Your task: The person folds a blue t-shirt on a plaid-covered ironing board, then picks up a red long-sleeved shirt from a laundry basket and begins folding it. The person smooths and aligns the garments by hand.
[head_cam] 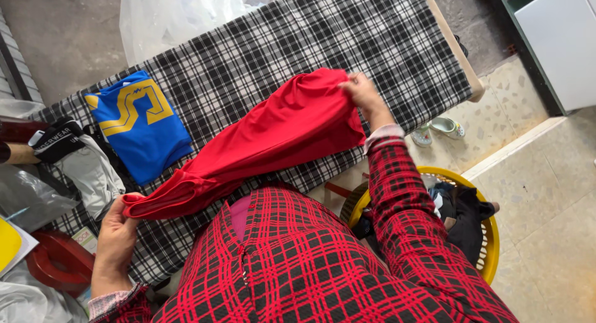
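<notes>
L hand (pixel 115 236) pinches the lower end of red garment (pixel 261 143), fingers closed on the hem. Folded blue shirt (pixel 139 121) lies on checked table (pixel 347 43) behind it. Garment stretched above table, w/ R hand (pixel 363 96) gripping its upper end. Yellow basket (pixel 487 236) w/ dark clothes at far right.

The single head view looked steeply down from the person's head, close over the checked chest at the bottom of the frame. It faced the plaid surface (pixel 323 43) running from lower left to upper right, with floor tiles (pixel 546 192) at the right edge.
</notes>
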